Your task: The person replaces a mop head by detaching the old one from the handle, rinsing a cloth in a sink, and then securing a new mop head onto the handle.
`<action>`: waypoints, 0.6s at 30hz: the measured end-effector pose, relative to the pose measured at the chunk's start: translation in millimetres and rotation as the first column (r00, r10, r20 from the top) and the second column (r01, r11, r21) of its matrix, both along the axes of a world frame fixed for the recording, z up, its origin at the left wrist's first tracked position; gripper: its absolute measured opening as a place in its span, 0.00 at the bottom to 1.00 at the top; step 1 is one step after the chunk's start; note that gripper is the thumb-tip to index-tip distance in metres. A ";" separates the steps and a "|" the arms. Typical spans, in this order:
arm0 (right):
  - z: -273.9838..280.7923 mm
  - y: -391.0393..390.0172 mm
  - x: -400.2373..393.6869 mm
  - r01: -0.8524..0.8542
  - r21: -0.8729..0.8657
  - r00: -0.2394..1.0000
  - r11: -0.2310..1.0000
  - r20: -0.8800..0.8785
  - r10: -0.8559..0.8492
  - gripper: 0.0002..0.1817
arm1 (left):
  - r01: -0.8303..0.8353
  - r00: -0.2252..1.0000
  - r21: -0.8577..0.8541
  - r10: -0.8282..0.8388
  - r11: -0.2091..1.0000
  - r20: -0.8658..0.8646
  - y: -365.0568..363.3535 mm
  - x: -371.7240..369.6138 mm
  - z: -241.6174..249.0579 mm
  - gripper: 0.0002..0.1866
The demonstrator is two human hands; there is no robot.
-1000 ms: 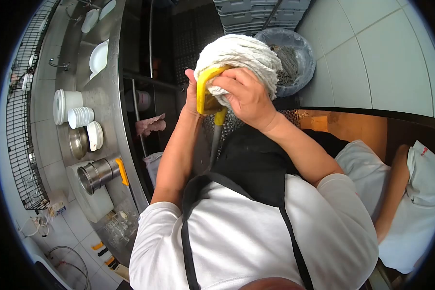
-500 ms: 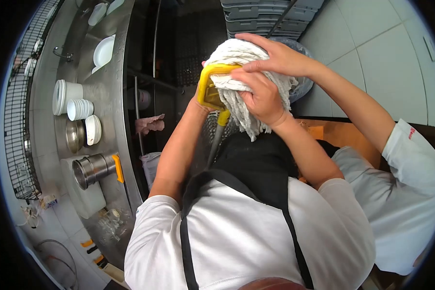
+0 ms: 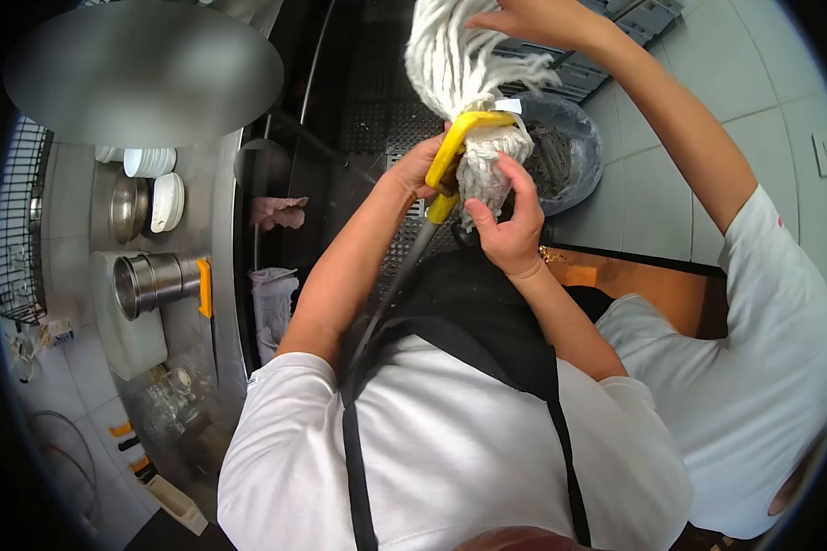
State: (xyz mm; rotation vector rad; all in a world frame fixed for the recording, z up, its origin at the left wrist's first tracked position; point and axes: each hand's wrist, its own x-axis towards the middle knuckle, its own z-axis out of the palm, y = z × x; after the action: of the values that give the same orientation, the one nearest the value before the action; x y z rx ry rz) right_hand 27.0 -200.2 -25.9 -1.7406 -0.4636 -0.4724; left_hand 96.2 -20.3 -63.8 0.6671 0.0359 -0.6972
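Note:
A mop with white strands (image 3: 464,60) is held head-up in front of me, its yellow clamp (image 3: 452,151) around the strands. My left hand (image 3: 421,167) grips the clamp from the left side, its fingers partly hidden behind it. The grey handle (image 3: 397,275) slants down toward my apron. My right hand (image 3: 513,225) is beside the short greyish strands (image 3: 483,179) below the clamp, thumb and fingers apart, fingertips at their edge. A co-worker's hand (image 3: 538,20) is at the long upper strands, fingers partly cut off by the frame.
A bin with a clear liner (image 3: 574,151) stands beyond the mop, near stacked grey crates (image 3: 639,32). To the left, a steel counter (image 3: 216,197) bears bowls (image 3: 167,202), a steel pot (image 3: 142,285) and a yellow-handled knife (image 3: 205,289). The co-worker (image 3: 753,367) is close on my right.
The long strands have swung up and away from me, uncovering the shorter bundle. The co-worker's hand has moved up and away. My right hand has come off the strands' top and opened.

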 end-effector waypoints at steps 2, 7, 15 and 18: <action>-4.0 4.8 3.0 -0.018 0.163 0.995 0.986 -0.090 0.033 0.40 | -0.100 0.993 0.060 0.096 0.993 0.065 -8.6 -2.3 2.1 0.36; 1.9 3.2 16.5 -0.050 -0.030 0.988 0.998 -0.147 0.045 0.47 | -0.280 0.948 0.167 0.245 0.946 0.202 -15.5 -10.5 -0.5 0.36; -47.4 12.5 -16.2 0.168 0.420 0.909 0.892 -0.417 0.025 0.38 | -0.452 0.870 0.250 0.362 0.856 0.334 -10.5 -24.1 12.2 0.33; -98.9 -20.1 -15.9 0.304 0.215 0.226 0.928 -0.963 0.149 0.27 | -0.505 0.832 0.232 0.397 0.831 0.388 -13.3 -22.4 10.5 0.36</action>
State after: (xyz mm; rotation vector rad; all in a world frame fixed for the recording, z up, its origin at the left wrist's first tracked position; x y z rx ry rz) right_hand 11.1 -220.3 -124.9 -1.3300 0.6524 0.5412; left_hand 73.8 -33.6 -53.3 1.0456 0.0065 -0.1023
